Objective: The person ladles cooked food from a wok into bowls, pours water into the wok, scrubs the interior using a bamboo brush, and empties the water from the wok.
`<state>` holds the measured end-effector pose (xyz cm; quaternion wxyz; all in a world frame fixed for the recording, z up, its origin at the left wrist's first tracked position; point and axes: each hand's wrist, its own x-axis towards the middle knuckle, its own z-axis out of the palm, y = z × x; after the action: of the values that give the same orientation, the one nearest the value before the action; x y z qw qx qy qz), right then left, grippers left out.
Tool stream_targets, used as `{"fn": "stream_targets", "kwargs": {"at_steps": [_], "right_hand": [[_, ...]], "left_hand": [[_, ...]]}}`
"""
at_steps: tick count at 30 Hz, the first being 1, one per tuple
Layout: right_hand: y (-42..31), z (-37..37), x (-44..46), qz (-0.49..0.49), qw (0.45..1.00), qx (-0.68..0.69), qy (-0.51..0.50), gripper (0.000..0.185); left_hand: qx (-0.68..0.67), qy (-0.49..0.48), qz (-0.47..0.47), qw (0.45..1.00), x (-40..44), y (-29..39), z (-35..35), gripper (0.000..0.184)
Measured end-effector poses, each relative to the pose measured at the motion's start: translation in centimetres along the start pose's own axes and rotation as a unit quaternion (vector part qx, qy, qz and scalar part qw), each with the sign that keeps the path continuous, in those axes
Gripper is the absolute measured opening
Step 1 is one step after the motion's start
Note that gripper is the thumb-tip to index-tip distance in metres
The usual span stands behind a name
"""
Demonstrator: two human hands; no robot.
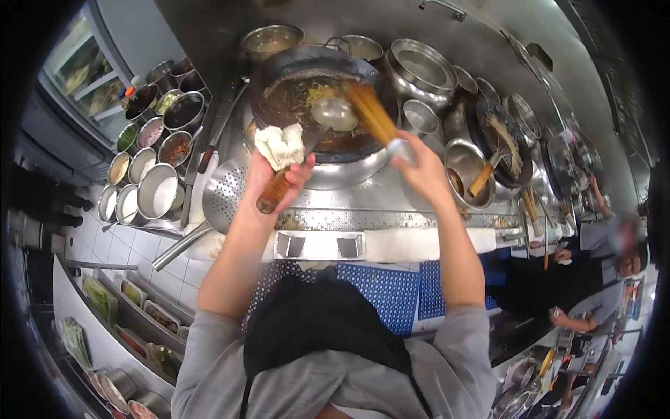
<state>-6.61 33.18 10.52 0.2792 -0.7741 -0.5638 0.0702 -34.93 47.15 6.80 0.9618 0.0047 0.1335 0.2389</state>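
My left hand (285, 183) is closed round the wooden handle (274, 191) of a metal ladle, with a folded white cloth (280, 145) also in its grip. The ladle's round bowl (334, 114) is over the large dark wok (279, 59). In my right hand (423, 168) is a bamboo brush (373, 115), blurred by motion, its bristle end reaching over the wok's right part. Brown liquid and yellowish bits show inside the wok.
A perforated strainer (227, 193) lies left of the wok. Pots of ingredients (159, 190) crowd the left side. Bowls (469, 172) and a second wok (499, 140) stand right. Two people (586, 279) are at far right.
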Motion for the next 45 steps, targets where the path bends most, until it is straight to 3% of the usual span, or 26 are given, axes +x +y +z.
{"fn": "stream_targets", "kwargs": {"at_steps": [4, 7, 10, 12, 14, 18, 22, 26, 28, 30, 31, 34, 35, 38, 41, 43, 45], "right_hand": [[-1.5, 5.2, 9.2, -0.09, 0.962, -0.212, -0.149, 0.038], [-2.3, 6.9, 13.2, -0.125, 0.934, -0.32, -0.099, 0.032], [-4.4, 5.7, 14.0, -0.132, 0.933, -0.318, -0.101, 0.027], [-4.0, 6.4, 13.5, -0.163, 0.934, -0.269, -0.166, 0.018], [-0.7, 8.3, 16.1, -0.177, 0.927, -0.297, -0.143, 0.018], [-3.8, 5.0, 15.6, -0.198, 0.93, -0.289, -0.111, 0.018], [-1.4, 7.5, 17.3, -0.142, 0.94, -0.28, -0.136, 0.022], [-4.0, 4.4, 15.8, -0.145, 0.939, -0.28, -0.135, 0.025], [-1.8, 5.8, 15.3, -0.138, 0.929, -0.294, -0.177, 0.025], [-1.3, 5.3, 16.1, -0.12, 0.917, -0.328, -0.191, 0.027], [-2.0, 5.1, 16.3, -0.104, 0.915, -0.354, -0.165, 0.027], [-4.6, 3.4, 13.0, -0.137, 0.93, -0.319, -0.123, 0.023], [-2.1, 5.7, 13.1, -0.162, 0.94, -0.274, -0.121, 0.019], [-3.0, 6.2, 13.0, -0.075, 0.918, -0.358, -0.152, 0.02], [-8.7, 5.3, 11.5, -0.066, 0.922, -0.364, -0.116, 0.021], [-10.3, 6.2, 10.2, -0.081, 0.927, -0.342, -0.129, 0.017], [-9.7, 7.9, 10.6, -0.04, 0.912, -0.391, -0.114, 0.017]], "left_hand": [[-0.068, -0.044, 0.012, 0.997, -0.2, -1.9, 0.2, 0.048], [-0.087, -0.071, 0.041, 0.993, 0.9, -2.5, -0.8, 0.047], [-0.109, -0.061, 0.049, 0.991, 1.0, -3.4, -0.6, 0.047], [-0.11, -0.049, 0.064, 0.991, 1.5, -4.1, 0.2, 0.048], [-0.112, -0.048, 0.08, 0.989, 2.0, -4.9, 0.3, 0.049], [-0.097, -0.033, 0.075, 0.992, 2.5, -4.6, 0.9, 0.048], [-0.086, -0.026, 0.107, 0.99, 3.2, -4.8, 1.0, 0.048], [0.054, 0.029, 0.102, 0.993, 2.9, -2.0, 1.9, 0.046], [0.165, 0.086, 0.082, 0.979, 2.2, -0.9, 2.4, 0.044], [0.268, 0.118, 0.09, 0.952, 1.7, 0.4, 2.8, 0.042], [0.362, 0.162, 0.103, 0.912, 1.1, 0.9, 3.4, 0.039], [0.441, 0.214, 0.089, 0.867, -0.3, 2.5, 4.4, 0.038], [0.451, 0.218, 0.09, 0.861, -0.8, 3.0, 4.7, 0.039], [0.459, 0.174, 0.052, 0.869, -2.5, 5.5, 4.4, 0.042], [0.219, 0.035, -0.019, 0.975, -2.6, 7.3, 1.2, 0.042], [0.076, -0.028, -0.071, 0.994, -2.6, 8.0, -0.2, 0.045], [0.059, -0.032, -0.059, 0.996, -2.6, 7.8, -1.2, 0.046]]}}
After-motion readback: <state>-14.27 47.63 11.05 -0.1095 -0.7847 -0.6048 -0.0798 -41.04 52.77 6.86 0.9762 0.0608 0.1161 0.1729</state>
